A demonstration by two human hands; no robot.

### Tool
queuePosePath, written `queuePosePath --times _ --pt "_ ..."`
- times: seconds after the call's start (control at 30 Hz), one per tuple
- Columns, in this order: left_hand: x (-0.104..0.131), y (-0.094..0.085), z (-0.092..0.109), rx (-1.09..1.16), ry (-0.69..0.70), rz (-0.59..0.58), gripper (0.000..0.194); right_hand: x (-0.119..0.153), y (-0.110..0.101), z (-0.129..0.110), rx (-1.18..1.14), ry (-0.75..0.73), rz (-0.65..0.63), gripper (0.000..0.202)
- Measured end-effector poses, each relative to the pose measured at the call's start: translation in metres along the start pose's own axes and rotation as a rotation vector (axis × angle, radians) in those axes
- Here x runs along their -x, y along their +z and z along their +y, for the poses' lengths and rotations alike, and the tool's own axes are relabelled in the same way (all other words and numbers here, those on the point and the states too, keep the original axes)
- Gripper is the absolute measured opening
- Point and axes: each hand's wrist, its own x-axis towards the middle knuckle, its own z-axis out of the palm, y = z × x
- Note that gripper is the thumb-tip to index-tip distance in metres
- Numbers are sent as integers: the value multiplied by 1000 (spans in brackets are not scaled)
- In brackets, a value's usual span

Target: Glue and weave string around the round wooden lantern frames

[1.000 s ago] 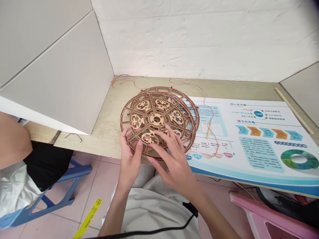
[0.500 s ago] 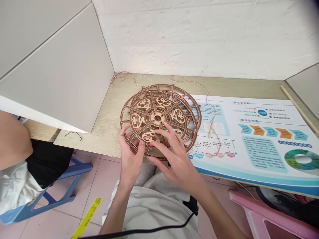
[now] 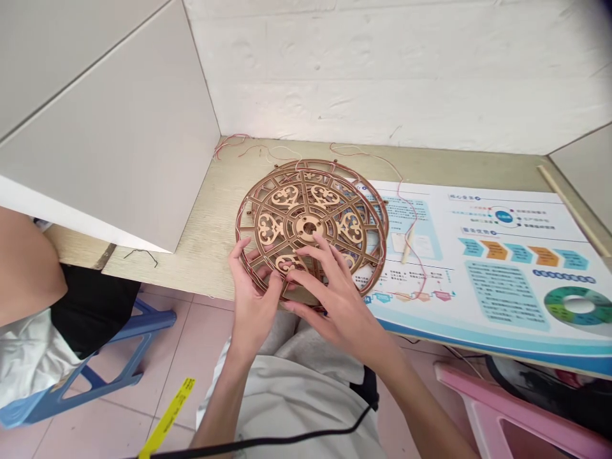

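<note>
An openwork wooden wheel (image 3: 303,220) with spokes, scroll ornaments and a holed hub lies over at least one other wooden ring (image 3: 380,220). Reddish wire (image 3: 240,239) runs along its rim. My left hand (image 3: 254,309) holds the near-left rim, thumb on top and fingers reaching through the openings. My right hand (image 3: 337,296) is on the near side, its thumb at the rim and its other fingers bent over the spokes near the hub. The left fingertips are partly hidden beneath the wheel.
Thin red and white wires (image 3: 401,182) trail behind and right of the wheel. A printed poster (image 3: 507,299) covers the table's right side, with a small stick (image 3: 406,252) on it. A grey panel (image 3: 143,127) stands left; a white wall (image 3: 382,76) closes the back. Another person's leg (image 3: 29,268) shows left.
The upper wheel has turned slightly clockwise and shifted a little right, its ornaments now sitting in new positions. Both hands keep nearly the same grip. The whole view has moved slightly.
</note>
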Motion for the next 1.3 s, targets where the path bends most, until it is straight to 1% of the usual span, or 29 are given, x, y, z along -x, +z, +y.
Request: queuePosePath --times 0.07,0.13,0.23,0.33,0.47,0.73,0.93,1.07,1.17,1.3 --pt "0 1 0 -3 2 9 61 1 -1 1 6 -21 3 26" --pt "1 1 1 -3 7 20 61 2 -3 3 13 -53 -5 32" --pt "0 1 3 14 -3 11 62 2 -9 6 23 -82 -68 41" --pt "-1 -2 7 31 -41 -41 67 0 -14 8 13 -74 -121 37" --pt "-3 -5 10 24 -82 -102 70 -3 -18 8 -1 -80 -154 35" --pt "-3 -2 9 30 -82 -76 76 -3 -20 10 -10 -96 -183 38" --pt "-3 -2 9 32 -77 -77 76 -7 -25 10 -10 -67 -230 34" --pt "-4 -3 8 17 -60 -78 73 -9 -26 12 -6 -80 -218 33" --pt "-4 -2 7 34 -51 -61 75 -9 -26 14 -6 -77 -186 33" --pt "-5 -3 7 46 -59 -82 77 -8 -23 17 -37 -60 -154 35"
